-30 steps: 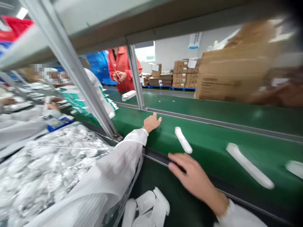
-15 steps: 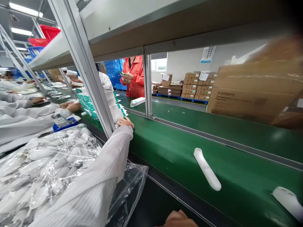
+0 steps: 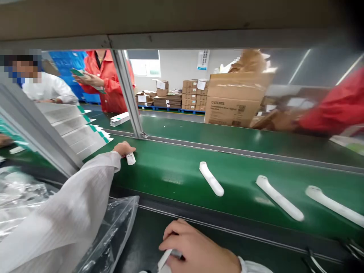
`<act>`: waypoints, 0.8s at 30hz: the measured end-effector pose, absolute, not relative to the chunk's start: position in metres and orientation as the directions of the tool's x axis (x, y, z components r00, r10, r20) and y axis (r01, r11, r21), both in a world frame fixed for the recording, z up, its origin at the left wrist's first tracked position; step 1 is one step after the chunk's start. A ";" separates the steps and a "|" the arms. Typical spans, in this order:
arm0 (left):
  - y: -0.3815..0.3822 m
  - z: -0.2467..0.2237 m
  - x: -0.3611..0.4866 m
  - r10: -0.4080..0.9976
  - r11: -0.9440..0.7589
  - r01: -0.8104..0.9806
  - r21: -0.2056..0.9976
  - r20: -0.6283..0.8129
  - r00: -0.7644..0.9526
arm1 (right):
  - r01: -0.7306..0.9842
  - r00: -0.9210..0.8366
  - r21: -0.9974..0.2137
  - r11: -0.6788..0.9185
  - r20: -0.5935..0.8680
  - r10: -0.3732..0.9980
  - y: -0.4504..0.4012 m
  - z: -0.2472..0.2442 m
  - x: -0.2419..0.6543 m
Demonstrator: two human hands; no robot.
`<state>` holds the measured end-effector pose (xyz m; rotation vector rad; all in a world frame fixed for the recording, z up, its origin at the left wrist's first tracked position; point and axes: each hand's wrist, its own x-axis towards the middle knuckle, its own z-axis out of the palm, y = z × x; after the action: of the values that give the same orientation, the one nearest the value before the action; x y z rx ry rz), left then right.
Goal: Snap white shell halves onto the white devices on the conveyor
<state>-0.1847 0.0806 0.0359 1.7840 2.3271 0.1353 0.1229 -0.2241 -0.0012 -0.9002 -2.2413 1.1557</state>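
My left hand (image 3: 124, 148) reaches far out over the green conveyor belt, fingers closed on one end of a white handheld device (image 3: 131, 159) with a long, rounded body. Lower down, my right hand (image 3: 196, 246) is curled above the dark near surface, gripping a white plastic piece (image 3: 165, 261) that the bottom edge partly cuts off. To the right, spaced along the belt (image 3: 170, 182), lie three similar white devices: a near one (image 3: 212, 179), a middle one (image 3: 280, 199) and a far-right one (image 3: 335, 206).
A slanted metal post (image 3: 36, 125) and stacked white-green cartons (image 3: 76, 129) stand left. A clear plastic bag (image 3: 122, 220) lies by my left sleeve. Across the belt are a person in red (image 3: 110, 83), a person in white (image 3: 51, 87) and a large cardboard box (image 3: 233, 102). A shelf hangs overhead.
The view has swung right. My left hand has left the carton stack and now holds a white device. My right hand has come further into view with a white piece. More devices show on the belt.
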 end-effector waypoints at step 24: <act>0.018 -0.023 -0.023 0.991 0.001 0.951 0.309 0.127 -0.042 | 0.727 -0.213 -0.584 0.362 0.309 0.927 -0.136 -0.015 0.129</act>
<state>-0.0235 0.0177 -0.0225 2.0819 2.1279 0.4750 0.1293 -0.1356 -0.0148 -1.4279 -2.0083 0.4177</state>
